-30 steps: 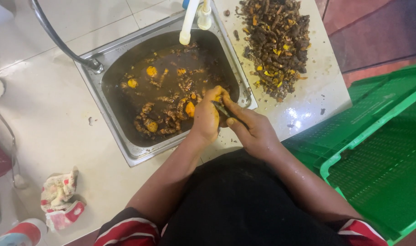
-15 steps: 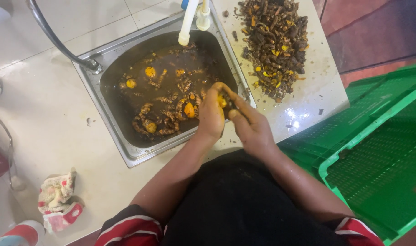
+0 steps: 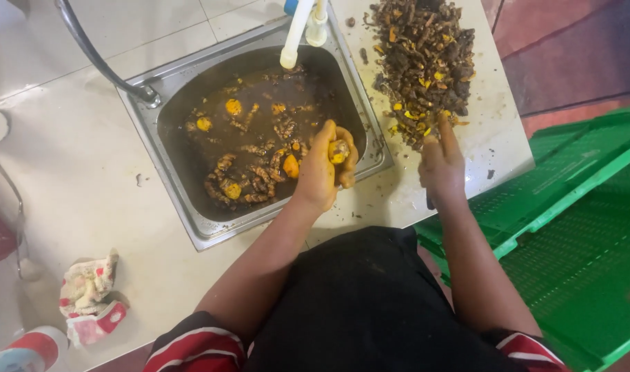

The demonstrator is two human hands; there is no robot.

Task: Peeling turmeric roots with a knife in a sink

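My left hand (image 3: 325, 169) grips a root (image 3: 338, 151) over the sink's (image 3: 165, 83) right edge; my right hand (image 3: 440, 162), fingers flat, touches the peelings (image 3: 425, 62).

The scene is seen from a single camera worn on the head, aimed steeply down along the person's own torso and forearms. The sink (image 3: 191, 131) and the counter (image 3: 74, 186) (its near edge at the waist) are viewed closely, with green crates (image 3: 577, 234) at the right edge.
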